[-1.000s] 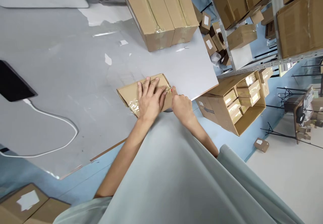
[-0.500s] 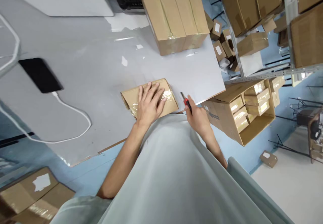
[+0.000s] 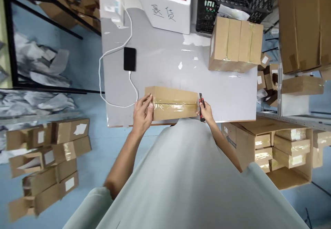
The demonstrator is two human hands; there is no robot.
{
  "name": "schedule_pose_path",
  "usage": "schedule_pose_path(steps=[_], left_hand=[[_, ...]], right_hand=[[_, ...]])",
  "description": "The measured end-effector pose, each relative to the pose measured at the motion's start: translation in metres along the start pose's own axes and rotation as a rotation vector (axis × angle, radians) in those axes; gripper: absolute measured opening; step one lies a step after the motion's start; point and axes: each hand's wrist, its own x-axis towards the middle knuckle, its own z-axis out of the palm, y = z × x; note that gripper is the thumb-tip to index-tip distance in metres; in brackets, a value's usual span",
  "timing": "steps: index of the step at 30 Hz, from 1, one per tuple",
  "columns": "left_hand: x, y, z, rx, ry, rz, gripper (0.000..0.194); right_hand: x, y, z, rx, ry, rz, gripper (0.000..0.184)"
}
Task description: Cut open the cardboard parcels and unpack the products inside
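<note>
A taped cardboard box (image 3: 176, 100) lies lengthwise at the near edge of the grey table (image 3: 165, 56), clear tape running along its middle seam. My left hand (image 3: 143, 113) grips the box's left end, with fingers on the end flap and the thumb at the near side. At the other end, my right hand (image 3: 205, 112) is closed around a red and black utility knife (image 3: 201, 106), its tip pointing away from me. The right fingertips are close to the box's right end; whether they touch it I cannot tell.
A black phone (image 3: 129, 59) on a white cable lies left of the box. Behind stand a white foam box (image 3: 168, 13), a black crate (image 3: 235, 0) and two taped cartons (image 3: 235, 44). A large carton (image 3: 287, 180) of small boxes is at right; opened cartons (image 3: 69, 153) lie at left.
My left hand has moved from the box's top to its left end. The box now lies straighter along the table edge. The view has turned and shows more of the left side.
</note>
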Motion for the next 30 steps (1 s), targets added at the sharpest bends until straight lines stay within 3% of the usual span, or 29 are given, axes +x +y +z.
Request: schedule_pose_path(steps=[4,10,14,17,24,30], left_hand=[[-0.013,-0.011,0.008,-0.090,0.054,-0.123,0.064],[-0.008,-0.031,0.062,-0.350,-0.007,-0.263,0.084],[-0.009,-0.040,0.088,-0.534,-0.080,-0.352,0.087],[-0.010,-0.046,0.089,-0.598,-0.108,-0.326,0.090],[0.002,-0.056,0.071,-0.516,-0.212,-0.132,0.081],[0.003,-0.059,0.068,-0.496,-0.246,-0.041,0.069]], right_hand=[[-0.024,-0.013,-0.003,-0.224,0.009,-0.098,0.036],[-0.048,-0.038,-0.035,-0.502,0.089,-0.169,0.044],[-0.060,-0.059,-0.039,-0.786,0.112,-0.285,0.044],[-0.069,-0.081,-0.022,-0.991,0.126,-0.410,0.048],[-0.075,-0.136,0.052,-1.362,-0.347,-0.554,0.047],[-0.074,-0.155,0.089,-1.616,-0.386,-0.547,0.046]])
